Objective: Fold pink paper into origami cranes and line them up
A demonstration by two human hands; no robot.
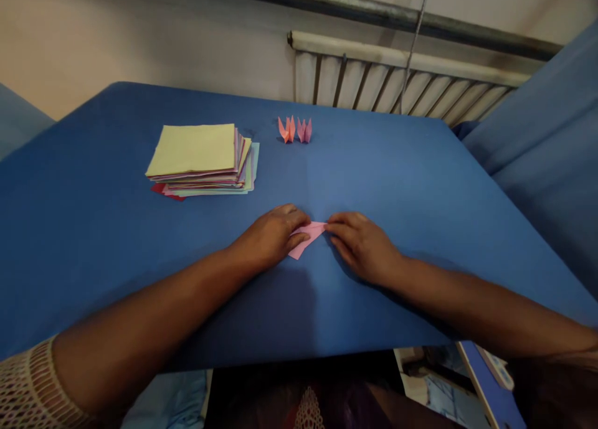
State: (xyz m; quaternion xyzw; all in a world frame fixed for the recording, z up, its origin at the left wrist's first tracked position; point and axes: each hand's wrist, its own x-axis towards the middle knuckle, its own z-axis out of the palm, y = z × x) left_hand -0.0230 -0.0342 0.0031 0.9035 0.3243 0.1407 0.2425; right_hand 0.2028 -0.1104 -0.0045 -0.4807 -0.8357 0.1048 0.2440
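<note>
A piece of folded pink paper [308, 236] lies at the middle of the blue table, narrowing to a point on its right. My left hand [276, 235] is closed on its left part, thumb on top, hiding that end. At the right tip, the fingertips of my right hand [362, 245] pinch the paper. Behind my hands stand two small folded paper figures, an orange one [286, 130] and a pinkish-purple one [304, 131], side by side.
A thick stack of coloured paper [196, 152], yellow on top, sits left of the figures. The blue table [397, 167] reaches back to a radiator [364, 80] along the wall. Blue fabric [546, 130] hangs at the right.
</note>
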